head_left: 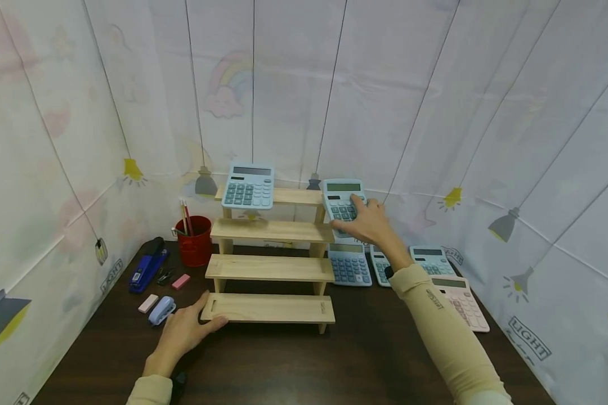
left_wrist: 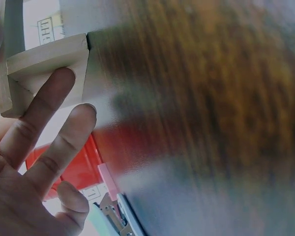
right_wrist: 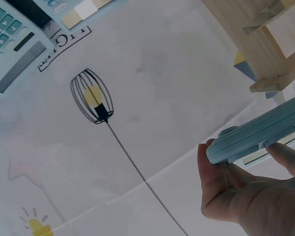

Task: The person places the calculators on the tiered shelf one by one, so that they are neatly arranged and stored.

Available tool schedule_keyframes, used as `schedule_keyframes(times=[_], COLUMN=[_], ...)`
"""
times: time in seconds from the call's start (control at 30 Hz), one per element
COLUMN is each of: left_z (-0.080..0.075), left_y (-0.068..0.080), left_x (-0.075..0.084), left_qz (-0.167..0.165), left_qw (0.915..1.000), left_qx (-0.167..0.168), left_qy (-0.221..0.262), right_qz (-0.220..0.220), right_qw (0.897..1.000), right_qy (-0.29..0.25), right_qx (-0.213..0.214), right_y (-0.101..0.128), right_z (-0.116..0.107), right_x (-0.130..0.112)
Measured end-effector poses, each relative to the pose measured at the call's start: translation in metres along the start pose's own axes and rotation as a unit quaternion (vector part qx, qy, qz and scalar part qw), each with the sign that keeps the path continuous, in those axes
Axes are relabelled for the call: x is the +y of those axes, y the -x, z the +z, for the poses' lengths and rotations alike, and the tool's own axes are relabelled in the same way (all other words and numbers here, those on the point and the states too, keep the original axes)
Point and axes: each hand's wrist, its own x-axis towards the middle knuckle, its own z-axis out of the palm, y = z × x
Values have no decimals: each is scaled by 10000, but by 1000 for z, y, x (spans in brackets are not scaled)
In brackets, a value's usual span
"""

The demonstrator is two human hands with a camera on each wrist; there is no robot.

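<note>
A four-step wooden stand sits on a dark table. One light blue calculator leans on its top step at the left. My right hand grips a second light blue calculator at the top step's right end; in the right wrist view the fingers curl round its edge. My left hand rests flat against the left end of the lowest step, fingers straight on the wood.
Blue calculators and a pink one lie on the table right of the stand. At the left stand a red pencil cup, a blue stapler, a small blue stapler and pink erasers. Fabric walls enclose the table.
</note>
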Motion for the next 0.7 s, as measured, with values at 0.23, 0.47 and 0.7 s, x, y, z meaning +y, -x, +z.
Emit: schedule_keyframes(times=[0.23,0.47,0.7], left_z=[0,1,0], left_y=[-2,-1,-2], left_x=[-1,-2,-1], left_qz=[26,-35,18], left_qw=[10000,10000,10000], left_qx=[18,27,44], left_qy=[-4,22,20], right_qz=[92,52,68], right_qw=[9999,9999,9999], right_qy=[85,110,79], right_qx=[8,33,17], right_y=[-21,-36,-46], right_z=[2,10,14], right_x=[-18,-32,-39])
